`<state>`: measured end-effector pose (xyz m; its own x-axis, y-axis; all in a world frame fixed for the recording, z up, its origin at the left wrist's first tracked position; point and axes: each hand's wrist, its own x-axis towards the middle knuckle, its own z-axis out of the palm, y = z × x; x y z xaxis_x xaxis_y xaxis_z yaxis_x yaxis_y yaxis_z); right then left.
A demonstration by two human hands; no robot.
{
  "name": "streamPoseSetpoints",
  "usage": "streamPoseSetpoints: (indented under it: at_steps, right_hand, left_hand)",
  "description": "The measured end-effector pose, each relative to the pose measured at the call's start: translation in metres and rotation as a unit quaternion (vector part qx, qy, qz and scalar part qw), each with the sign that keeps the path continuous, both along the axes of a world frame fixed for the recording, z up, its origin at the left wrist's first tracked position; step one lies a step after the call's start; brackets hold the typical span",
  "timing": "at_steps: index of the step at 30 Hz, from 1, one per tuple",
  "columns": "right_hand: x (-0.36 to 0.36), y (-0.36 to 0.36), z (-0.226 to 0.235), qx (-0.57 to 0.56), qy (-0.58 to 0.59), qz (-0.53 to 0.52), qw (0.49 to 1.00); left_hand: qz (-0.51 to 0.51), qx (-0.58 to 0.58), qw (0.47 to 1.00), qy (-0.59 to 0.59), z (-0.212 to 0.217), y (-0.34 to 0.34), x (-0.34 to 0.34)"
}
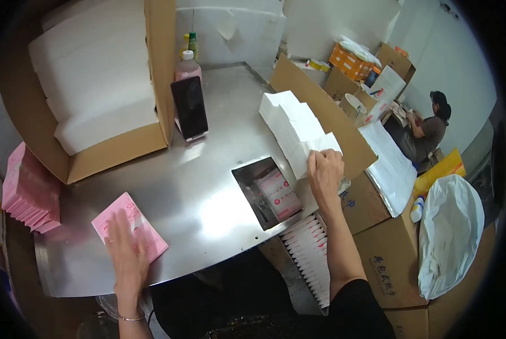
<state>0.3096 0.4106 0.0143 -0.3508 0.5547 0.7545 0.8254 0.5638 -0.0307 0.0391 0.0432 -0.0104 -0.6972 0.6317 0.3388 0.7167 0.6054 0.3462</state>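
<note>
Brown cardboard box [117, 161]: white paper stacks [97, 73] | Left hand [127, 244]: spread flat on pink rectangular packet [154, 243] | Right hand [326, 174]: narrow, pinching white folded-paper row [298, 123]

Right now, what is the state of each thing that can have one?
left hand: open over pink packet
right hand: pinching white tissues
pink packet: lying flat
white tissues: in a row
phone: propped up, screen dark
left carton: open, white stacks inside
pink bottle: upright, capped
white bag: open
table hole: uncovered
</note>
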Motion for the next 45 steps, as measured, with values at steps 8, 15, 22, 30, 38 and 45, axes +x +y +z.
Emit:
streamPoseSetpoints:
  at_steps: [8,15,22,30,38,45]
  right_hand:
    - [0.005,0.002,0.011,-0.059,0.016,0.028,0.998]
    - [0.006,0.002,0.003,-0.016,0.074,0.03,0.997]
    - [0.006,0.007,0.008,-0.052,0.08,0.023,0.995]
    - [0.01,0.017,0.01,-0.094,0.126,0.023,0.987]
    - [0.008,-0.005,0.01,0.051,0.039,0.036,0.997]
    - [-0.035,-0.19,-0.041,-0.038,-0.137,0.525,0.839]
  left_hand:
    - [-0.031,0.001,0.998,0.058,0.006,-0.02,-0.011]
    - [-0.352,0.172,0.916,-0.081,-0.003,0.074,0.068]
    - [-0.339,0.122,0.932,-0.027,-0.015,0.09,0.079]
    - [-0.346,0.108,0.931,-0.032,-0.014,0.091,0.078]
    - [-0.372,0.087,0.922,-0.07,-0.013,0.092,0.081]
    - [-0.285,0.079,0.955,-0.022,-0.014,0.075,0.062]
